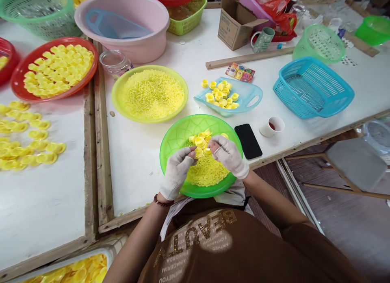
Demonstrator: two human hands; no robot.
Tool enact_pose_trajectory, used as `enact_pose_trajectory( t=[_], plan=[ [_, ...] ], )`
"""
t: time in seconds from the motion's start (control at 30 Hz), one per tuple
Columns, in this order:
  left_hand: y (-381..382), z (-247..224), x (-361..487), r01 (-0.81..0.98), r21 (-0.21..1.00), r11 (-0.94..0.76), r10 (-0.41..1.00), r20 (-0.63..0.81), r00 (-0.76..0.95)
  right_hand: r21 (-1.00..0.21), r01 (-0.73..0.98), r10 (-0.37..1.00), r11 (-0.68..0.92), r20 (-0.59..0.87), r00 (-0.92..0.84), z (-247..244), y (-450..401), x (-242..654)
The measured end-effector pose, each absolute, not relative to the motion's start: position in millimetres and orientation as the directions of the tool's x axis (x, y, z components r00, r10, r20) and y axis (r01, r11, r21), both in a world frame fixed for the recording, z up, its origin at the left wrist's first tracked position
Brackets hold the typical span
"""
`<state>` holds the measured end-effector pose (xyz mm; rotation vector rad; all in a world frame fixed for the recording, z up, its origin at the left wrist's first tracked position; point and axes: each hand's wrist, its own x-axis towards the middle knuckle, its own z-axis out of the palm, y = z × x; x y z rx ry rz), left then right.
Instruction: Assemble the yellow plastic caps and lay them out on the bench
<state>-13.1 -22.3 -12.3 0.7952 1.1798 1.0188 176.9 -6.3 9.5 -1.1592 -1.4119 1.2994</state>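
Both hands wear white gloves with bare fingertips, held over a bright green bowl (170,138). My left hand (179,167) pinches a small yellow plastic cup (198,153) at its rim. My right hand (227,153) is closed with thumb and fingertips together, close to that cup; a tiny piece between them is too small to make out. Under the hands, yellow pellets (209,173) fill the bottom of the bowl. Several more yellow cups (200,141) lie heaped on the pellets toward the far side.
Beyond the bowl are a yellow basin (117,98) of pellets and a blue scoop (248,98) holding yellow cups. A black phone (248,140), paper cup (272,127) of dark liquid and blue basket (313,88) stand right. A wooden strip (102,153) divides the table; red tray (22,85) left.
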Motion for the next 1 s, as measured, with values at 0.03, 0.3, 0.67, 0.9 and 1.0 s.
enact_pose_trajectory(
  t=[0.03, 0.3, 0.67, 0.9, 1.0],
  plan=[
    [-23.0, -12.3, -12.1, -0.189, 0.923, 0.334, 0.942, -0.335, 0.03, -0.98, 0.179, 0.976, 0.082, 0.043, -0.212, 8.4, -8.7, 179.7],
    [-25.4, -12.9, -11.6, -0.214, 0.923, 0.32, 0.946, -0.325, 0.011, -0.84, 0.362, 0.857, 0.404, 0.209, -0.472, -4.4, -12.8, 178.9],
    [-25.4, -12.0, -11.0, -0.233, 0.929, 0.289, 0.953, -0.302, -0.021, -0.532, 0.568, 0.763, 0.628, 0.277, -0.583, 4.1, -6.6, 190.7],
    [-27.7, -11.1, -12.9, 0.004, 0.978, 0.207, 0.978, -0.206, -0.023, -0.578, 0.638, 0.848, 0.509, 0.211, -0.485, -7.0, -2.7, 171.5],
    [-27.4, -10.7, -11.7, 0.028, 0.98, 0.198, 0.98, -0.198, -0.029, -0.586, 0.649, 0.851, 0.486, 0.148, -0.504, -5.7, -1.2, 177.3]
  ],
)
